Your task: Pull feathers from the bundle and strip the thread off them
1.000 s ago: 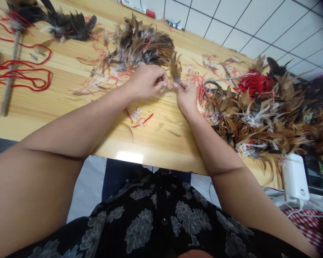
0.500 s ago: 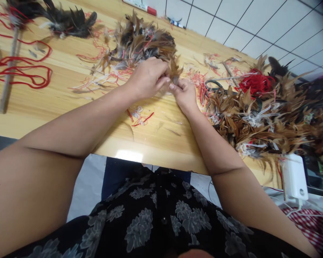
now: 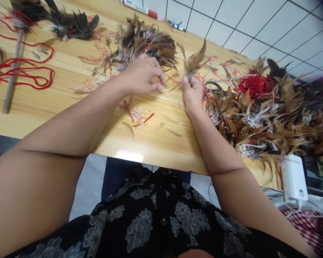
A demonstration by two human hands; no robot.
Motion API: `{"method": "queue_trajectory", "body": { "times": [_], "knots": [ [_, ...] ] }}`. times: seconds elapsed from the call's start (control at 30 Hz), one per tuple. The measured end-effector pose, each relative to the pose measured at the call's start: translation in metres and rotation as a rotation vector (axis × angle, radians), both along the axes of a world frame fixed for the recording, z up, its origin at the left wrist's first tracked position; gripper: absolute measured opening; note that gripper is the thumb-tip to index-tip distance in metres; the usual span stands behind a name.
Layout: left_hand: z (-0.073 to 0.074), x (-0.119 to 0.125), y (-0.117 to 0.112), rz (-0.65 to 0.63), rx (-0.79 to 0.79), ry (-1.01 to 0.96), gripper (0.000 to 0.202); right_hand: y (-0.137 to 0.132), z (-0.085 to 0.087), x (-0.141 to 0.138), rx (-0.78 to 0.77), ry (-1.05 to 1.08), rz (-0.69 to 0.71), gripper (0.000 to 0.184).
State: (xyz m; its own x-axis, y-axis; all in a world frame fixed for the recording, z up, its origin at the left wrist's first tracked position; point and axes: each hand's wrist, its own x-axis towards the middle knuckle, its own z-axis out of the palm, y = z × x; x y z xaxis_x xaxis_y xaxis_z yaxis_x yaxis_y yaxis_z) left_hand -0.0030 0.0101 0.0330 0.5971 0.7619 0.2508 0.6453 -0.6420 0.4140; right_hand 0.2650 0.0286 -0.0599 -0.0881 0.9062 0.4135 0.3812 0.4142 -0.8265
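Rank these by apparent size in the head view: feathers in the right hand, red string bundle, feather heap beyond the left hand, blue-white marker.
1. Feather heap
2. Held feathers and red string bundle: too alike to rank
3. Blue-white marker

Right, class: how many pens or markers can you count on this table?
2: a red-capped marker at the far edge of the table, and a slimmer blue-and-white pen or marker to its right along that edge. More may be hidden under the feathers.
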Motion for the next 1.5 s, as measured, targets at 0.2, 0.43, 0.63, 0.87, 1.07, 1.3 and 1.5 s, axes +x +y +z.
{"method": "queue_trajectory", "body": {
  "times": [0.2, 0.43, 0.63, 0.87, 1.07, 1.3, 1.5],
  "knots": [
    [-0.015, 0.029, -0.019, 0.022, 0.054, 0.001, 0.021, -0.005, -0.001, -0.003, -0.045, -0.037, -0.026, 0.065],
    [-0.02, 0.036, -0.014, 0.088, 0.005, -0.021, 0.013, -0.009, -0.005, -0.007, -0.021, -0.12, -0.046, 0.065],
    [-0.003, 0.033, -0.015, 0.167, -0.015, 0.127, 0.034, -0.011, -0.001, -0.007, -0.013, -0.211, -0.026, 0.051],
    [0.011, 0.035, -0.023, 0.124, 0.007, 0.239, 0.038, -0.016, 0.008, -0.013, 0.018, -0.253, -0.023, 0.049],
    [0.019, 0.038, -0.031, 0.113, 0.03, 0.35, 0.045, -0.023, 0.016, -0.018, -0.018, -0.297, -0.016, 0.049],
    [0.017, 0.038, -0.03, 0.1, 0.067, 0.321, 0.043, -0.024, 0.023, -0.018, -0.047, -0.293, 0.006, 0.049],
    [0.013, 0.043, -0.033, 0.092, 0.063, 0.193, 0.035, -0.026, 0.024, -0.019, -0.063, -0.207, 0.064, 0.057]
  ]
}}
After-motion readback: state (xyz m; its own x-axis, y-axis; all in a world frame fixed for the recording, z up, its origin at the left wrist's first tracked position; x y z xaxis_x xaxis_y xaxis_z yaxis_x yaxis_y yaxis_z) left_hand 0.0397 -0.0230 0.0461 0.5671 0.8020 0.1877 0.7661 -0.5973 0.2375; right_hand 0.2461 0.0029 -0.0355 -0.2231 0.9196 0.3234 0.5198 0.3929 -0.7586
